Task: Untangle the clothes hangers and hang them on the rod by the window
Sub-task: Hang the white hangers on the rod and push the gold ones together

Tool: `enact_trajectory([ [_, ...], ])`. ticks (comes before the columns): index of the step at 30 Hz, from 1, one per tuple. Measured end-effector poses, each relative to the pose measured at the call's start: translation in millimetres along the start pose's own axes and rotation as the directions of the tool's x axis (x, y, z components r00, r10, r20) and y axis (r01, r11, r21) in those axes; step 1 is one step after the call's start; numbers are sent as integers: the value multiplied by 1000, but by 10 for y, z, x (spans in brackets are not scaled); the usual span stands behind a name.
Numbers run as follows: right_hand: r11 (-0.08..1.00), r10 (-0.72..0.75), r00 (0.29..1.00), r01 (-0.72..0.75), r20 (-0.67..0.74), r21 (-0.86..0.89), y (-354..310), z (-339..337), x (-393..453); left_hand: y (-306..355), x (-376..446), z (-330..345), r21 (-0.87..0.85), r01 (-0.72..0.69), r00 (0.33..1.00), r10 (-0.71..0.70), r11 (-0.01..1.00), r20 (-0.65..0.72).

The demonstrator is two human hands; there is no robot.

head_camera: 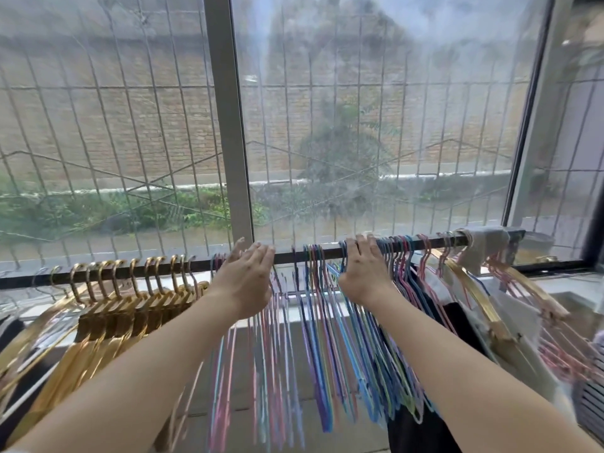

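Dark rod [287,256] spanning the window [376,125], gold hangers [130,289] hooked at left, coloured wire hangers [313,322] hung centre, left hand [246,276] fingers spread over rod, right hand [362,273] fingers curled on rod among hooks, garments [510,325] at right.

Beyond both hands stands a large dusty glass window [376,125], split by 1 pale grey upright frame post [228,125] rising above the left hand. Behind the glass runs a thin metal wire grille [130,109], then a brown brick wall [147,132], a green bush [343,148] and low weeds [98,210] in soft daylight.
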State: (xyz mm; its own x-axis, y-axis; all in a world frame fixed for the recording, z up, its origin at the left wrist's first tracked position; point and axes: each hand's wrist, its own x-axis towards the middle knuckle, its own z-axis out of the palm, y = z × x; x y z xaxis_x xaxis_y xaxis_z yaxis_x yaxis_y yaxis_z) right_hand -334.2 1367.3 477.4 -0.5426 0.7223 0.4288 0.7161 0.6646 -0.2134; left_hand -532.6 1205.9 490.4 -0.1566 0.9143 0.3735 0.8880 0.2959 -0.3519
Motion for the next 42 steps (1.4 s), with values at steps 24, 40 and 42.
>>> enact_trajectory([
  [24, 998, -17, 991, 8, 131, 68, 370, -286, 135, 581, 345, -88, -112, -152, 988, 149, 982, -29],
  [40, 1000, 20, 995, -19, 96, -16, 797, -458, -21, 357, 290, -47, -21, -62, 982, 57, 998, -181],
  [42, 1000, -9, 997, 7, 81, 26, 687, -460, -9, 471, 365, -93, -75, -63, 989, 52, 995, -139],
])
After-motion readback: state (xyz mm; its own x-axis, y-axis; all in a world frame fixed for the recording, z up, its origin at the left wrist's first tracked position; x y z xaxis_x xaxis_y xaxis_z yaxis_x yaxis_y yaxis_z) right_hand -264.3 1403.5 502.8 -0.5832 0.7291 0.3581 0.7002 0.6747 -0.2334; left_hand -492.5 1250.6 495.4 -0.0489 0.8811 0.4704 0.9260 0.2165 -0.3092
